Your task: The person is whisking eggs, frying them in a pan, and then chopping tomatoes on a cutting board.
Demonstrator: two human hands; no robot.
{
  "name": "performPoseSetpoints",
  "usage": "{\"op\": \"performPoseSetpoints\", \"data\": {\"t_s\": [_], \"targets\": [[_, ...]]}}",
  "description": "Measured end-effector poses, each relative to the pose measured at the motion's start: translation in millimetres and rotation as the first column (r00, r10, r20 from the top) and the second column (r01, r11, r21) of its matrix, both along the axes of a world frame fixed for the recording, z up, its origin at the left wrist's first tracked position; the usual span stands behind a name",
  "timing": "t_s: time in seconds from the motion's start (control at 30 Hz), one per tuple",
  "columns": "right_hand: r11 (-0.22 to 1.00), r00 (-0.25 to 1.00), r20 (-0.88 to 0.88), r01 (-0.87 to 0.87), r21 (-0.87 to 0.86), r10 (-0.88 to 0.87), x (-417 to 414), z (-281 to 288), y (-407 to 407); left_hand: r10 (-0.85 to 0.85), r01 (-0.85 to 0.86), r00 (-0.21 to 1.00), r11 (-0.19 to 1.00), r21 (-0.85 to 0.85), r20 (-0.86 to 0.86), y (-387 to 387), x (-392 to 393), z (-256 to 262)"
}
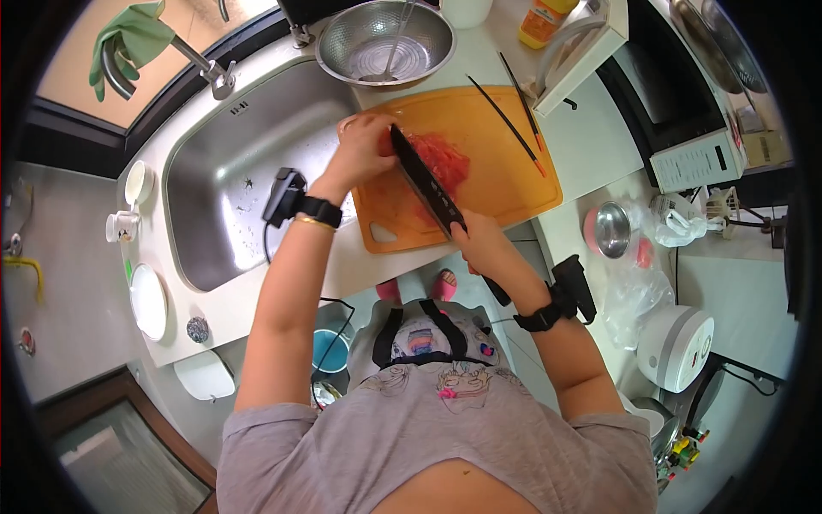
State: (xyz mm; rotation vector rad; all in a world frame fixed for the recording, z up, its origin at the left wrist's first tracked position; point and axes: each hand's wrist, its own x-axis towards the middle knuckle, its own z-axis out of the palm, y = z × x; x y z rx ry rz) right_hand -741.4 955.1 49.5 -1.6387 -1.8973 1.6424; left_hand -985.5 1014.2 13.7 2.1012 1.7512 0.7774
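My right hand (486, 245) grips the handle of a black-bladed kitchen knife (425, 183), whose blade slants up and left over the cutting board. Under and beside the blade is a heap of sliced raw red meat (443, 160). At the knife's tip, my left hand (365, 149) curls its fingers over a piece of the meat, partly hiding it. The orange cutting board (514, 173) spans the counter and overlaps the sink's right edge. Two dark chopsticks with red ends (507, 125) lie at the board's right side.
Left of the board is a stainless steel sink (218, 173). A metal colander (385, 48) holding a ladle stands behind. At the right are a yellow-capped bottle (542, 26), a white holder (584, 54), a microwave (661, 83) and a rice cooker (674, 350).
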Motion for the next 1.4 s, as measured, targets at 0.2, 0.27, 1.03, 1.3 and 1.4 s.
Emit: {"op": "performPoseSetpoints", "data": {"t_s": [0.2, 0.27, 1.03, 1.3, 1.4], "targets": [[0.998, 0.991, 0.132, -0.007, 0.07, -0.002, 25, 8, 1, -0.031, 0.044, 0.977, 0.997, -0.057, 0.209, -24, 28, 8], [0.995, 0.989, 0.137, 0.046, 0.085, -0.058, 29, 10, 3, 0.018, 0.006, 0.947, 0.997, -0.074, 0.32, -34, 34, 7], [0.959, 0.993, 0.102, 0.025, 0.282, -0.055, 29, 46, 4, 0.331, -0.387, 0.842, 0.921, 0.05, 0.426, -54, 29, -18], [0.852, 0.974, 0.21, -0.181, 0.491, 0.086, 5, 43, 1, 0.324, -0.385, 0.87, 0.918, 0.1, 0.373, -52, 58, -14], [0.837, 0.944, 0.301, -0.272, 0.475, 0.136, -4, 46, 3, 0.346, -0.405, 0.865, 0.909, 0.098, 0.364, -52, 58, -17]]}}
